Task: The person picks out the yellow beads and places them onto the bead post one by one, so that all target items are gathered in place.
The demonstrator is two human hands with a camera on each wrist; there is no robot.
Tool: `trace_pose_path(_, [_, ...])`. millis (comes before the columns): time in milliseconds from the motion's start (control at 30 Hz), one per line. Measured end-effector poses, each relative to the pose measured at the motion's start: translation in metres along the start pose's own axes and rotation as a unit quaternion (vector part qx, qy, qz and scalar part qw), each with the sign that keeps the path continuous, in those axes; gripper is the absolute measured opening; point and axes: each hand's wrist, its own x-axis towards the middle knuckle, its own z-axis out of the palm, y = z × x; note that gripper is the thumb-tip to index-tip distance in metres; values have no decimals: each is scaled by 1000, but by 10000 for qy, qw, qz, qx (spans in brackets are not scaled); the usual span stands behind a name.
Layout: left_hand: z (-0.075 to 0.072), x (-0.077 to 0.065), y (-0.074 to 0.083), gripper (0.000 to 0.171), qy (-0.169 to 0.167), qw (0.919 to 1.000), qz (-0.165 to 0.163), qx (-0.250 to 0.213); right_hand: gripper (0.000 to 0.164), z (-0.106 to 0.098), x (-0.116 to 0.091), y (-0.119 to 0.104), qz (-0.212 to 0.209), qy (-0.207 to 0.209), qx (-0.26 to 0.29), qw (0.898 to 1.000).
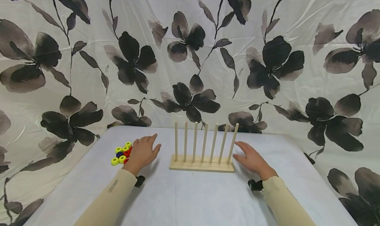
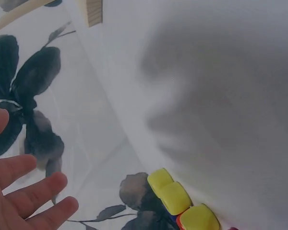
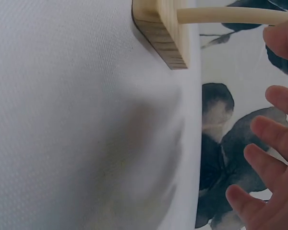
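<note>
A wooden peg rack point(image 1: 202, 166) stands mid-table, with several upright bare dowels rising from its flat base. My left hand point(image 1: 144, 153) hovers to its left with fingers spread, holding nothing; it partly hides a cluster of yellow, red and dark blue rings. A yellow ring point(image 1: 114, 161) lies at the near side of that cluster, and a blue ring point(image 1: 119, 154) among the others. In the left wrist view, yellow rings point(image 2: 175, 198) show below the spread fingers point(image 2: 53, 184). Beside the rack's right end is my right hand point(image 1: 252, 158), its fingers extended and apart, nothing in them.
The table point(image 1: 190, 199) wears a white cloth. Behind it hangs a pale curtain point(image 1: 225, 71) with dark flowers, close to the table's far edge. Both wrists carry small black cameras point(image 1: 255, 185).
</note>
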Motion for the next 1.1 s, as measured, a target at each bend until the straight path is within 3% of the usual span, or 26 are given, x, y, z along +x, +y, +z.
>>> trace_pose_path(400, [-7,-9,-4,60,-75,9995,-281,-128,65,2,-4,0,91,-468,173,9987])
trace_pose_path(800, [-3,-16,-18,57,101,9997,-182,-112,66,8,-8,3,-31,-859,304,9958])
trace_pose_path(1100, [-7,-21,-25,56,44,9997,-179,-182,62,14,-10,1,-151,-844,263,9960])
